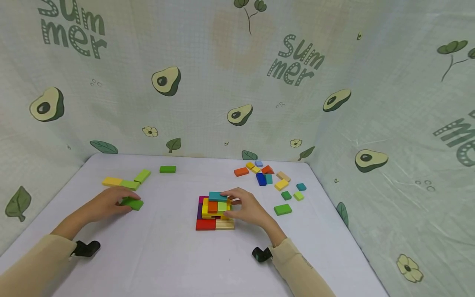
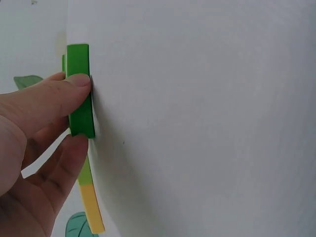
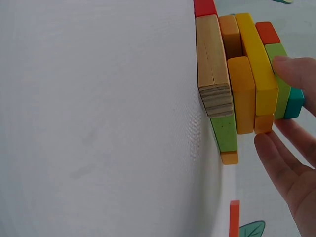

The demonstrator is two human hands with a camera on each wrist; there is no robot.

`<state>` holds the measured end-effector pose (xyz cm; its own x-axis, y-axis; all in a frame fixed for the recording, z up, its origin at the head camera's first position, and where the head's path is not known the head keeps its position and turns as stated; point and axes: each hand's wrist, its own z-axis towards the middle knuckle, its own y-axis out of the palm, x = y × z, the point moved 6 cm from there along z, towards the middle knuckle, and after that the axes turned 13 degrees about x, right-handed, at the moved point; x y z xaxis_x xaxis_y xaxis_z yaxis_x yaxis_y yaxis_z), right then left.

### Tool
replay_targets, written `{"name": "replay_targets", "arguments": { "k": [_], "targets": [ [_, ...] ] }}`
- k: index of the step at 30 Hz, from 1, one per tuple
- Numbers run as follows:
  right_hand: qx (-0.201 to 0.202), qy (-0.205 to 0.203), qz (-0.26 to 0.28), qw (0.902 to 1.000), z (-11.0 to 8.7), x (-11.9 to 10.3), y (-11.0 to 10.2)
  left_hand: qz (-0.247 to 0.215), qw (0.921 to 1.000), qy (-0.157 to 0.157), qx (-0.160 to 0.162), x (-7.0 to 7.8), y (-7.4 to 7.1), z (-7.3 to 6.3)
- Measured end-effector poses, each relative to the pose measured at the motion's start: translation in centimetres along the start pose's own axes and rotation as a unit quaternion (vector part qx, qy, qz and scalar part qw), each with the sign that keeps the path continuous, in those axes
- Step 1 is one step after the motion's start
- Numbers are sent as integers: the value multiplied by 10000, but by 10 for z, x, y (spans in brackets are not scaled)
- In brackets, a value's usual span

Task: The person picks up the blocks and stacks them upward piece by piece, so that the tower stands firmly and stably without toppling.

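Note:
My left hand (image 1: 113, 202) pinches a green block (image 2: 80, 91) between thumb and fingers, close over the left side of the table. Right behind it lie a light green block (image 1: 130, 185) and a yellow block (image 1: 112, 181), end to end. At the middle of the table stands a layered stack with a red block (image 1: 205, 225) and a bare wood block (image 1: 225, 225) at its front base. Around the right side of its top curls my right hand (image 1: 245, 206). Its thumb presses a light green block (image 3: 279, 79), next to a teal block (image 1: 217, 196); its other fingers are partly hidden.
Another light green block (image 1: 142, 176) and a darker green block (image 1: 168, 169) lie at the back left. Several loose blocks are scattered at the back right, among them a blue block (image 1: 261, 179) and a green block (image 1: 283, 209). A patterned cloth (image 1: 200, 82) hangs behind the table.

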<state>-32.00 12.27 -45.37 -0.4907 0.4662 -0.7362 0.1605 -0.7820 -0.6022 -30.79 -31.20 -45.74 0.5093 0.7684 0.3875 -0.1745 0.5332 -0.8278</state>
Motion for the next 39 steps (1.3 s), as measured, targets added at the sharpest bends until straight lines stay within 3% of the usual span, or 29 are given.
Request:
{"name": "replay_targets", "arguments": {
  "k": [5,10,18,29,39],
  "targets": [
    [10,-10,-19,10000,0,0,0,-330,9986,-260,-309,3,8,1],
    [21,-18,-13,10000,0,1,1,-377,9981,-206,-433,17,17,6],
    [43,-10,2,10000,-1,0,1,-428,9987,125,-227,61,26,29],
    [68,-25,-11,10000,-2,0,1,-539,9970,510,-204,126,52,63],
    [30,-85,11,10000,-1,-1,0,-844,9922,917,55,177,67,83]
  ]
}}
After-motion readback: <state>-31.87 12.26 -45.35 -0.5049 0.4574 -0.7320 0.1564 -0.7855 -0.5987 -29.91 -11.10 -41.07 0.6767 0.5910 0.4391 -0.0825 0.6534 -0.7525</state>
